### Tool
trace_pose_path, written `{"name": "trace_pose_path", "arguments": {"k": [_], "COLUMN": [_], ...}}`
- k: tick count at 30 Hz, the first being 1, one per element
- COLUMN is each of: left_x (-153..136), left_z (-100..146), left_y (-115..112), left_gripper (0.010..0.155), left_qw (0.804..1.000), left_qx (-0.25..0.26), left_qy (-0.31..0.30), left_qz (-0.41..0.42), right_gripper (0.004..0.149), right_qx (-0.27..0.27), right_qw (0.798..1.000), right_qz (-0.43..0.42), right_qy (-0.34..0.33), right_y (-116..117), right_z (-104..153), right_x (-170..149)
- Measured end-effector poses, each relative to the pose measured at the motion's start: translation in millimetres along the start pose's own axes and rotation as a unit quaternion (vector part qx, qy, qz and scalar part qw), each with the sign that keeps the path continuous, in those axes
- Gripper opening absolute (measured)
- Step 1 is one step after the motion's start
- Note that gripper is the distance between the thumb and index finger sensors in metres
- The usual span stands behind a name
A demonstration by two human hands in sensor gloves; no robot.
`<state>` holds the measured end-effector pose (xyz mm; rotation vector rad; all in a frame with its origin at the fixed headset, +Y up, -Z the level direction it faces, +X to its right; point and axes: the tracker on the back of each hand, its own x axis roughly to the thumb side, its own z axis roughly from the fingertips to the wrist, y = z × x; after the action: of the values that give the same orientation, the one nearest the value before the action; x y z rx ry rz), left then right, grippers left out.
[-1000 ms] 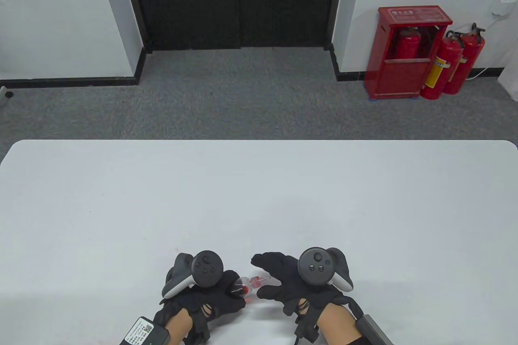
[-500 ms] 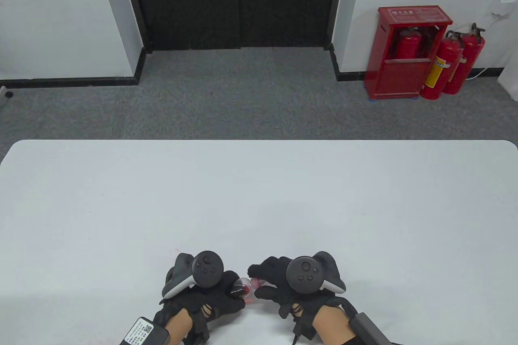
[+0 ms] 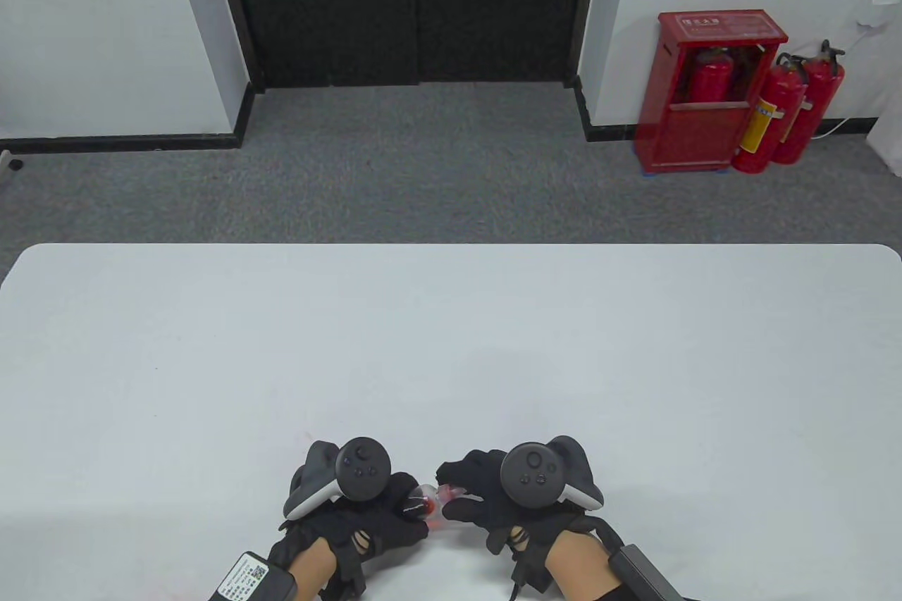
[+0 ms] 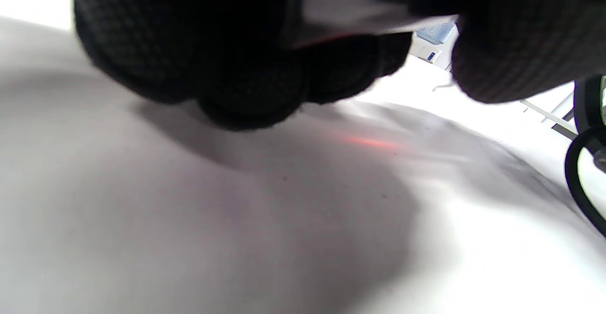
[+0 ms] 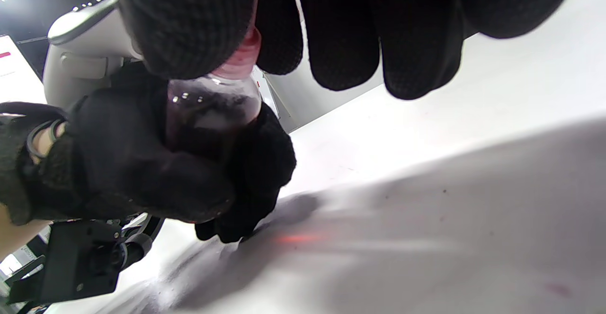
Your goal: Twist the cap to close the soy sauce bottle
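Two fire extinguishers [image 3: 793, 109] flank a red cabinet [image 3: 712, 90] beyond the table [image 3: 451, 319].

The table [image 3: 451, 319] fills the near half of the table view. At its near edge the left hand [image 3: 366, 513] and right hand [image 3: 493, 495] face each other, the bottle [image 3: 426, 499] between them (its cap [image 5: 244, 51] apparently under the right fingers [image 5: 189, 25]). Behind the table, far right, stands a cabinet [image 3: 715, 94] with extinguishers [image 3: 786, 111] just beside it.
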<state>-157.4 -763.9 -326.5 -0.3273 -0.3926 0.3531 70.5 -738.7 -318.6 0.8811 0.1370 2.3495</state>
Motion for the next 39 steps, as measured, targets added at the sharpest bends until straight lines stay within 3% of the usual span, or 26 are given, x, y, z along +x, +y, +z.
{"name": "trace_pose_path", "arguments": {"k": [15,18,30,39], "left_x": [1.7,1.0,1.4,1.6], "left_z": [-0.2,-0.5,0.0,0.2], "left_y": [-0.8,-1.1,-1.2,-1.1], "left_gripper": [0.058,0.058,0.059,0.059], "left_qw": [1.000,1.000,1.000,1.000], "left_qx": [-0.001,-0.003,-0.003,-0.002], "left_qy": [-0.002,-0.001,-0.004,-0.005], "left_qz": [-0.008,-0.001,0.000,0.000], "right_gripper": [0.061,0.074,0.060,0.059], "right_qx": [0.011,-0.010,0.006,0.009], "right_qw": [1.000,1.000,0.999,0.999], "right_qz": [-0.002,-0.013,0.022,0.010], "right_qy": [0.010,-0.021,-0.041,-0.036], "right_y": [-0.1,-5.4,-1.6,-0.7], "right_z": [-0.3,1.9,0.6,0.5], "right_x": [-1.5,1.0,5.8,3.5]}}
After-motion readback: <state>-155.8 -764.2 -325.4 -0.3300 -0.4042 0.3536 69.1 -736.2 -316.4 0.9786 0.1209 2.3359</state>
